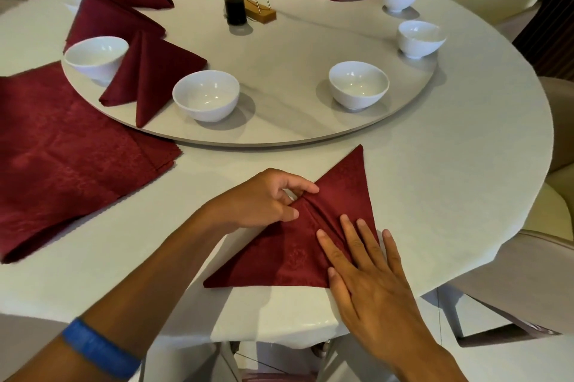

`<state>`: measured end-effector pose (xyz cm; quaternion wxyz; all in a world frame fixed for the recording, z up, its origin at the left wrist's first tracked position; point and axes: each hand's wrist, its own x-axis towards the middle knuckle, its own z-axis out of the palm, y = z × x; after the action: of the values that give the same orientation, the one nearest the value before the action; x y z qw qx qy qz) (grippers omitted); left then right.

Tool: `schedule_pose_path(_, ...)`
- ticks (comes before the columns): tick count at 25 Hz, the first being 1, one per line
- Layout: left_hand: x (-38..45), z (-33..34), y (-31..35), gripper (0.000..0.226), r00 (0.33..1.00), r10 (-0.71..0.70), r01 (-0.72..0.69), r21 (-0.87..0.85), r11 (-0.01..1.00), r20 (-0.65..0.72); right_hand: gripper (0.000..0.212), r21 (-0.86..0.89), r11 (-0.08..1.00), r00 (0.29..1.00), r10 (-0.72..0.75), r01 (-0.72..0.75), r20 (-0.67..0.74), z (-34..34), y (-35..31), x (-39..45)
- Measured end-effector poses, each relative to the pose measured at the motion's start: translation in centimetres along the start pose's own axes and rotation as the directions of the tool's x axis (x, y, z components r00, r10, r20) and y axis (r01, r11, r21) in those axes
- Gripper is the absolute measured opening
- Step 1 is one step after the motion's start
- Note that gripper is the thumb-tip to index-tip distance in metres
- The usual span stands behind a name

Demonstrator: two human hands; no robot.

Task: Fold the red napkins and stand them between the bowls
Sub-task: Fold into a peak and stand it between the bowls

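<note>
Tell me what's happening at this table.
A person is folding a red napkin on the tablecloth. The left hand pinches a crease while the right hand presses the cloth flat. Folded napkins already stand between some bowls on the turntable; a stack of unfolded ones waits at left.

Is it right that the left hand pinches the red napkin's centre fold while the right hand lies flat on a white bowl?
Not quite. The head view shows the right hand lying flat on the red cloth napkin itself, while the left hand pinches its centre fold.
</note>
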<state>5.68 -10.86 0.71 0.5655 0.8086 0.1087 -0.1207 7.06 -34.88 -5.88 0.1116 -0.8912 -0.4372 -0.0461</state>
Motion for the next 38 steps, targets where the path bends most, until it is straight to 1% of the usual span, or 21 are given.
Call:
schedule_pose_path(2, -0.9, -0.1, 0.1, 0.052, 1.0, 0.017, -0.018, -0.056, 0.998, -0.024, 0.056, 0.218, 0.975, 0.998, 0.047, -0.035, -0.05, -0.9, -0.6, 0.0)
schedule_pose_path(4, -2.1, -0.2, 0.7, 0.054, 0.994, 0.098, -0.103, -0.119, 0.988, -0.049, 0.064, 0.571, 0.798, 0.967, 0.252, -0.193, -0.025, -2.7, -1.7, 0.7)
schedule_pose_path(5, -2.8, -0.1, 1.4, 0.054, 0.985, 0.165, -0.171, -0.148, 0.974, -0.051, 0.068, 0.659, 0.712, 0.948, 0.32, -0.241, 0.001, -3.7, -2.2, 1.4)
schedule_pose_path(6, -3.6, 0.1, 2.3, 0.054, 0.966, 0.251, -0.257, -0.154, 0.954, -0.06, 0.067, 0.682, 0.686, 0.937, 0.349, -0.254, -0.002, -4.6, -2.4, 2.3)
schedule_pose_path(8, -4.9, 0.5, 4.3, 0.051, 0.893, 0.431, -0.442, -0.076, 0.894, -0.134, 0.039, 0.738, 0.641, 0.947, 0.322, -0.211, -0.009, -6.4, -2.7, 3.8)
schedule_pose_path(9, -5.4, 0.6, 5.0, 0.049, 0.845, 0.498, -0.502, 0.032, 0.865, -0.195, 0.024, 0.803, 0.562, 0.95, 0.312, -0.197, 0.014, -7.5, -2.9, 4.5)
schedule_pose_path(11, -6.1, -0.1, 5.6, 0.049, 0.799, 0.55, -0.483, 0.283, 0.828, -0.245, 0.015, 0.911, 0.375, 0.972, 0.217, -0.172, 0.095, -9.6, -2.6, 5.3)
schedule_pose_path(12, -6.3, -0.7, 5.5, 0.045, 0.833, 0.51, -0.438, 0.309, 0.845, -0.215, 0.017, 0.927, 0.33, 0.982, 0.121, -0.179, 0.147, -10.6, -2.1, 5.7)
schedule_pose_path(14, -6.5, -0.7, 4.9, 0.024, 0.936, 0.325, -0.31, 0.121, 0.943, -0.132, 0.023, 0.893, 0.367, 0.953, -0.051, -0.259, 0.298, -11.7, -0.9, 7.0)
schedule_pose_path(15, -6.2, -0.1, 4.1, 0.013, 0.965, 0.227, -0.227, 0.014, 0.974, -0.132, 0.024, 0.848, 0.422, 0.919, -0.08, -0.32, 0.387, -11.5, -0.2, 7.8)
schedule_pose_path(16, -5.5, 0.6, 3.1, 0.013, 0.972, 0.146, -0.151, -0.008, 0.989, -0.184, 0.025, 0.791, 0.489, 0.888, -0.065, -0.369, 0.455, -10.9, 0.6, 8.7)
schedule_pose_path(17, -4.5, 1.2, 1.8, 0.018, 0.96, 0.09, -0.084, 0.035, 0.996, -0.266, 0.026, 0.72, 0.568, 0.873, -0.008, -0.398, 0.488, -10.1, 1.2, 9.4)
schedule_pose_path(19, -3.6, 1.9, -0.6, 0.026, 0.906, 0.097, 0.02, 0.27, 0.963, -0.412, 0.037, 0.577, 0.726, 0.879, 0.08, -0.374, 0.47, -8.3, 2.3, 9.6)
schedule_pose_path(21, -4.4, 1.9, -2.1, 0.05, 0.918, 0.147, 0.027, 0.429, 0.903, -0.367, 0.057, 0.553, 0.781, 0.889, 0.007, -0.291, 0.457, -7.0, 2.9, 8.2)
schedule_pose_path(22, -5.2, 2.0, -2.8, 0.061, 0.939, 0.172, -0.01, 0.474, 0.881, -0.299, 0.065, 0.549, 0.802, 0.9, -0.03, -0.238, 0.434, -6.5, 3.0, 7.1)
schedule_pose_path(24, -7.3, 2.3, -3.7, 0.059, 0.943, 0.261, -0.103, 0.563, 0.82, -0.208, 0.066, 0.513, 0.848, 0.952, -0.034, -0.133, 0.303, -5.2, 3.3, 5.2)
schedule_pose_path(26, -8.7, 2.6, -4.7, 0.043, 0.902, 0.369, -0.175, 0.591, 0.787, -0.225, 0.055, 0.518, 0.848, 0.988, 0.035, -0.11, 0.151, -3.7, 3.9, 4.5)
schedule_pose_path(30, -9.2, 2.8, -5.4, 0.029, 0.869, 0.426, -0.209, 0.594, 0.777, -0.252, 0.041, 0.463, 0.881, 0.993, 0.115, -0.099, -0.007, -2.2, 4.2, 5.0)
schedule_pose_path(33, -9.2, 2.9, -6.1, 0.021, 0.841, 0.485, -0.228, 0.656, 0.719, -0.239, 0.03, 0.292, 0.956, 0.993, 0.03, 0.005, -0.114, -1.7, 3.9, 5.1)
schedule_pose_path(35, -9.2, 2.7, -6.9, 0.019, 0.824, 0.491, -0.202, 0.662, 0.721, -0.283, 0.018, 0.233, 0.967, 0.983, -0.06, 0.1, -0.171, -1.4, 4.3, 4.6)
schedule_pose_path(38, -9.6, 2.9, -8.4, 0.03, 0.782, 0.526, -0.141, 0.728, 0.671, -0.333, 0.031, 0.167, 0.975, 0.969, -0.111, 0.149, -0.22, -0.8, 5.3, 3.6)
